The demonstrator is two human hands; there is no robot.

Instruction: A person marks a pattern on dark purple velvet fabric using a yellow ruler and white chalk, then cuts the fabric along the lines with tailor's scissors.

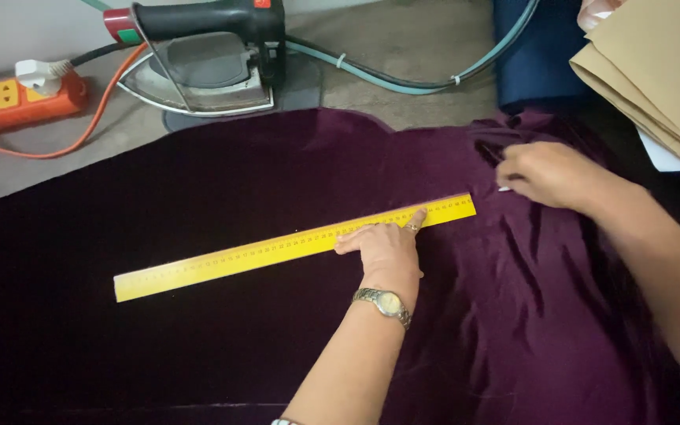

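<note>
A dark purple velvet cloth [198, 346] is spread over the work surface. On it lies a long yellow ruler [261, 252], slanting up to the right. My left hand [383, 248], with a metal wristwatch, presses flat on the ruler near its right half. My right hand [548, 173] is just past the ruler's right end, fingers closed on a small whitish object, perhaps chalk, whose tip shows at the hand's left side. It touches the cloth there.
A steam iron [206, 55] rests on a pad at the top, with a teal hose [403, 79]. An orange power strip [17, 98] sits top left. Tan paper sheets [655, 71] and a dark blue cloth [537, 47] lie top right.
</note>
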